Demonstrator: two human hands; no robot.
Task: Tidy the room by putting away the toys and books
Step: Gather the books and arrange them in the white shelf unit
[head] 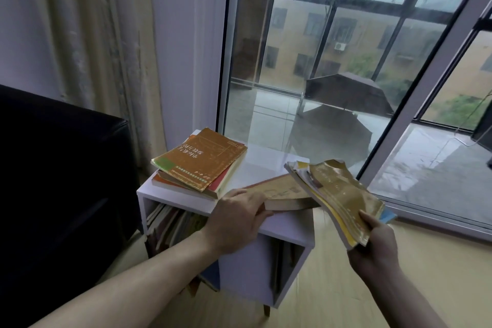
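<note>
- As the left hand curls its fingers over the near end of a tan book lying flat on a white shelf unit, its grip is clamped on that book, thumb side against the unit's top.
- The right hand holds a bundle of worn books by the near edge, fingers closed round it; the bundle tilts up and away over the far end of the tan book, just right of the unit.
- A stack of books with an orange-brown cover uppermost sits on the far left of the unit's top, apart from both hands.
- More books stand packed in the open compartment beneath, at left.
- A dark sofa fills the left side, a pale curtain hangs behind it, and a large window spans the far right above the wooden floor.
</note>
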